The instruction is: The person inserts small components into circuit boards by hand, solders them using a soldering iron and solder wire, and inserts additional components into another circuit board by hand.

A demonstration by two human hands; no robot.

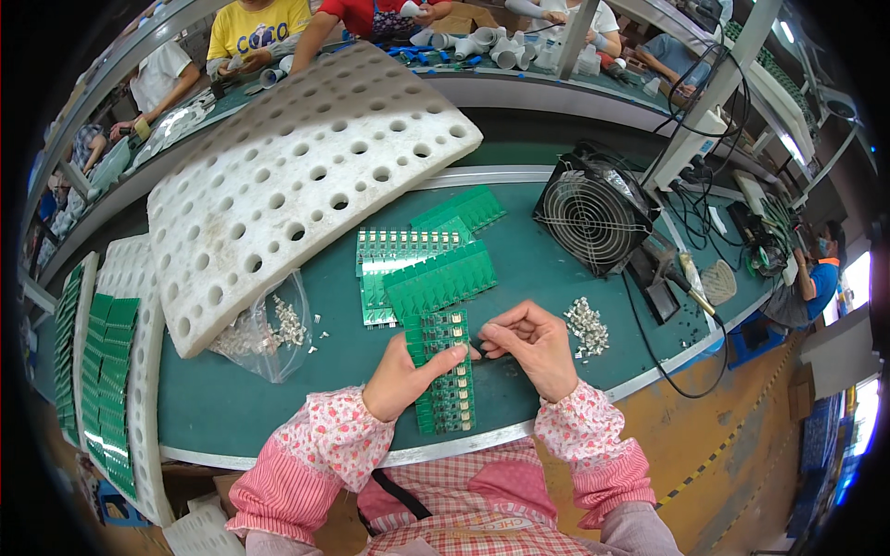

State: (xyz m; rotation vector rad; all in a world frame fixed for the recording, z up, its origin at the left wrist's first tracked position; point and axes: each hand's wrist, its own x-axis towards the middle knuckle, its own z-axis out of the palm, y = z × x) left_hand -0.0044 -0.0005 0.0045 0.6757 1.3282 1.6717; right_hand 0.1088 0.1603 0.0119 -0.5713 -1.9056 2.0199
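My left hand (397, 378) grips a long green circuit board panel (452, 400) upright over the front of the bench, its thumb lying across a column of small white components. Close by the panel's right edge, my right hand (536, 347) has thumb and fingertips pinched together; whatever they hold is too small to make out. A loose pile of tiny white connectors (587, 330) lies to the right of that hand. Just beyond the held panel, several more green circuit board panels (443, 278) overlap on the mat, some showing rows of white parts.
A large white foam slab (306, 176) with round holes leans at the left, near a clear plastic bag (283, 347) of connectors. More panels (113, 371) stand in foam at far left. A black fan (591, 215) and soldering iron (691, 289) sit right. People work across the bench.
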